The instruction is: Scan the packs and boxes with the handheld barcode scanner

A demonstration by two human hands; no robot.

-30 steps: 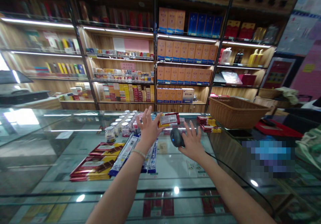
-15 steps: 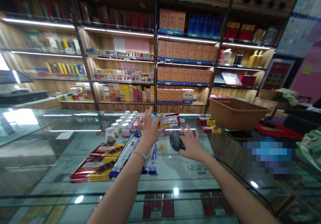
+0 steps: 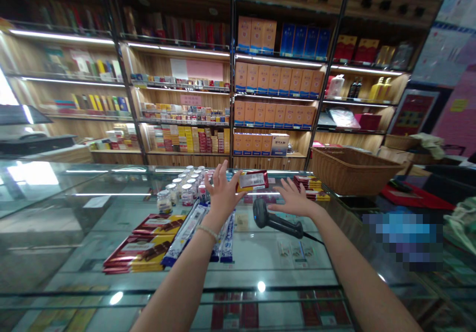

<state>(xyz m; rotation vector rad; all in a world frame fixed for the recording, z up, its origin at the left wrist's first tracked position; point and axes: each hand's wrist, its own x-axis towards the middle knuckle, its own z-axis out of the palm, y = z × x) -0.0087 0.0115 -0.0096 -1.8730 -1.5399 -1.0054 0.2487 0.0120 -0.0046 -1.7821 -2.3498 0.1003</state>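
Note:
My left hand point(image 3: 222, 189) pinches a red and yellow chocolate bar point(image 3: 253, 180) by its left end, between thumb and fingers; a white label with a barcode faces me. Just right of it my right hand point(image 3: 293, 198) is open, fingers spread, with nothing in it. Below that hand a black barcode scanner point(image 3: 278, 222) lies on the glass counter, its cable running off under my right forearm. Beneath my left arm are long blue and white packets point(image 3: 191, 230). Stacked chocolate bars point(image 3: 147, 245) lie to their left, and more chocolate bars point(image 3: 314, 187) beyond my right hand.
Several small lidded jars point(image 3: 187, 194) stand behind the blue packets. A wicker basket point(image 3: 353, 171) sits at the right end of the glass counter point(image 3: 256, 270). Lit shelves with orange boxes point(image 3: 275, 114) and small packs line the wall behind.
My right hand has let go of the barcode scanner, which now rests on the counter, and has moved up and right. My left hand still holds the chocolate bar in nearly the same place.

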